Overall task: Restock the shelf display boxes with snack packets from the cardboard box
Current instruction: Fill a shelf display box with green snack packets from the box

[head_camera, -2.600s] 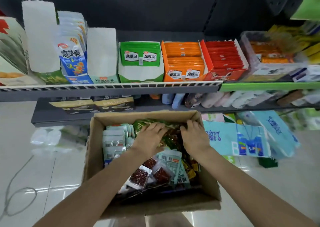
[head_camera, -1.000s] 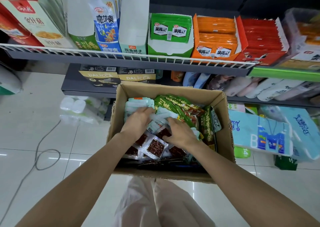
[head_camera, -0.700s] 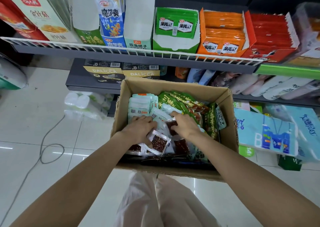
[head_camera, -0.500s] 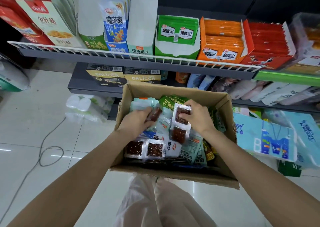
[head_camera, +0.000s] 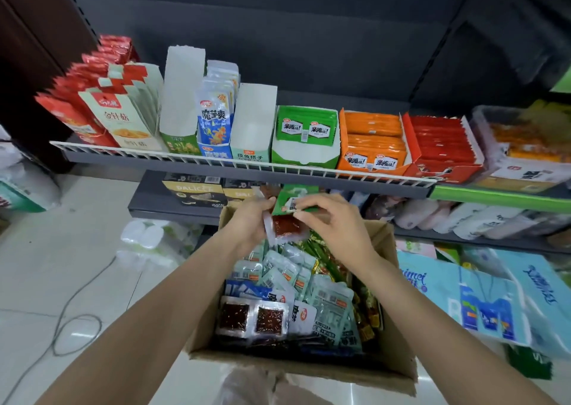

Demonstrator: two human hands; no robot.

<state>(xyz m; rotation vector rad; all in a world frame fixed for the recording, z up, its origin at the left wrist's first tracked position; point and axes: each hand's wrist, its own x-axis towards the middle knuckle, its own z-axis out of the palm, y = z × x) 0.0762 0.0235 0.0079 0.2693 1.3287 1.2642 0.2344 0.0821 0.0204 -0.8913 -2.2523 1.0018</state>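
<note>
Both hands raised above the far end of the cardboard box (head_camera: 398,370), just under the shelf rail. Left hand (head_camera: 251,224) curls its fingers round a clear-sealed red-brown snack packet (head_camera: 285,227). Right hand (head_camera: 336,222), at 3 o'clock of the left, pinches a green packet (head_camera: 292,202) between thumb and fingertips, directly at 12 o'clock of the red-brown one. Loose packets fill the box below. Green display box (head_camera: 304,154) sits on the shelf at 12 o'clock

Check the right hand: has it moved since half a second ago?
Yes. The right hand has risen out of the cardboard box toward the shelf rail, pinching a green packet.
</note>
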